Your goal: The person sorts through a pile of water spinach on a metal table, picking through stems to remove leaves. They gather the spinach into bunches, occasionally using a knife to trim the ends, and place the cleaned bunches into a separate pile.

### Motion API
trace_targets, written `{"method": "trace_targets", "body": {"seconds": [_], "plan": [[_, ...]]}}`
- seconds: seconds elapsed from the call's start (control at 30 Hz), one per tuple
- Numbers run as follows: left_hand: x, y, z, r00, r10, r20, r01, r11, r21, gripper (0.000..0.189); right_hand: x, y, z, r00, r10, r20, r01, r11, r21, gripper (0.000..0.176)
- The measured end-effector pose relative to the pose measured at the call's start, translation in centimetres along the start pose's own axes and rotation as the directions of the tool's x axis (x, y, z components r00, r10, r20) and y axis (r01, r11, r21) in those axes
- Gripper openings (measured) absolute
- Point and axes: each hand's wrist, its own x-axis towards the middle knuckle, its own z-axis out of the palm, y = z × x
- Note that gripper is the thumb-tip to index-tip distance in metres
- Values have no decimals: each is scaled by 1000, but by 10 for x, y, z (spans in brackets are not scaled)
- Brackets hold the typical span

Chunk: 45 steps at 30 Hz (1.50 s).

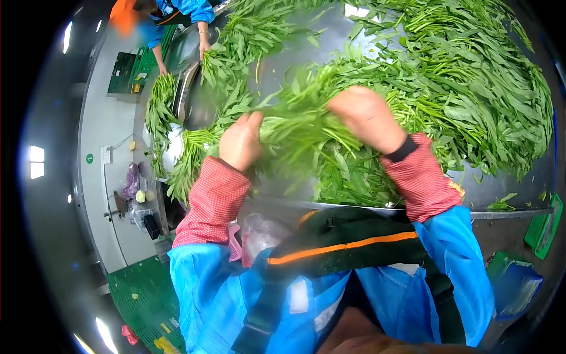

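Above the metal table, my left hand (pixel 240 141) is closed on the left end of a bunch of water spinach (pixel 295 128). My right hand (pixel 368 118) is closed on stems at the bunch's right side, its fingers curled inward and mostly hidden. The bunch is blurred by motion between both hands. Beneath and to the right lies a large pile of water spinach (pixel 466 88), long leaves and stems in layers. Beside my left wrist, another bunch (pixel 197 144) rests with its cut stems facing up.
Across the table (pixel 274 65), a co-worker in blue sleeves (pixel 197 9) holds greens in both hands. Green crates stand at the back left, and a green plastic platform (pixel 144 295) lies low on the left. A blue-and-green crate (pixel 513 286) sits at the lower right, below the table edge.
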Motion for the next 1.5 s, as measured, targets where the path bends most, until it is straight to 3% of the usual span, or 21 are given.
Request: {"method": "trace_targets", "body": {"seconds": [0.07, 0.1, 0.17, 0.3, 0.37, 0.47, 0.5, 0.57, 0.63, 0.7, 0.83, 0.9, 1.0, 1.1, 1.17, 1.23, 1.27, 1.4, 1.43, 1.47, 1.5], "plan": [[-4, -15, 5, 999, -41, 24, 44, 990, -132, 43, -7, 5, -36, 957, 281, -69, -264, 945, 191, 13], [-4, -19, 3, 996, -77, 53, 85, 982, -168, 41, -12, 10, -50, 850, 526, 7, -473, 758, 450, 12], [-7, -25, -1, 983, -140, 118, 164, 959, -231, 39, -32, 35, -60, 686, 726, -47, -508, 524, 683, 15], [-6, -24, -7, 984, -145, 106, 168, 950, -264, 38, -25, 26, -50, 729, 662, 173, -684, 691, 236, 32], [-2, -16, -11, 985, -135, 105, 160, 946, -283, 37, -13, 16, -36, 864, 495, 92, -503, 844, 185, 47], [2, -6, -11, 988, -93, 122, 128, 935, -329, 38, 7, 11, -10, 875, 412, 253, -474, 833, 284, 48], [3, -4, -12, 989, -76, 126, 116, 930, -349, 39, 9, 20, -1, 802, 426, 418, -588, 686, 429, 36], [1, -7, -10, 985, -95, 143, 146, 904, -402, 50, 0, 41, 2, 825, 529, 201, -518, 564, 643, 24], [-13, -25, 4, 983, -122, 136, 169, 888, -427, 55, -3, 43, -32, 578, 807, 124, -639, 353, 684, 13], [-18, -28, 3, 939, -218, 266, 338, 726, -599, 56, -19, 62, -44, 639, 755, 147, -525, 289, 800, 11], [-16, -16, -6, 914, -217, 342, 405, 512, -758, 52, -21, 17, -24, 535, 742, 404, -761, 216, 612, 22], [-16, -14, 1, 918, -211, 336, 397, 452, -799, 50, -16, 6, 2, 578, 697, 424, -777, 309, 549, 41], [-11, 3, -2, 927, -204, 315, 375, 522, -766, 50, -8, 12, 41, 555, 631, 542, -829, 366, 422, 61], [-7, 11, 0, 931, -225, 289, 366, 570, -735, 53, 6, -19, 35, 663, 542, 516, -708, 232, 667, 56], [-9, 5, 7, 933, -241, 266, 359, 649, -671, 55, -10, 10, 65, 500, 547, 671, -848, 152, 508, 40], [-13, 8, 0, 930, -277, 243, 368, 718, -591, 57, -13, 7, 59, 427, 670, 608, -831, 26, 555, 21], [-14, 10, -2, 928, -293, 230, 372, 747, -550, 58, -19, 1, 54, 360, 744, 563, -705, -178, 687, 17], [-17, -12, 11, 932, -241, 270, 362, 659, -659, 56, -35, 22, 51, 664, 549, 507, -707, 242, 664, 17], [-19, -13, 8, 931, -230, 285, 366, 601, -710, 56, -27, 17, 21, 569, 602, 561, -766, 140, 627, 14], [-20, -15, 6, 930, -218, 296, 368, 540, -757, 55, -23, 14, 2, 431, 722, 541, -697, -115, 708, 16], [-21, -19, 4, 930, -208, 304, 368, 474, -800, 54, -35, 32, -12, 556, 679, 479, -545, -138, 827, 20]]}}
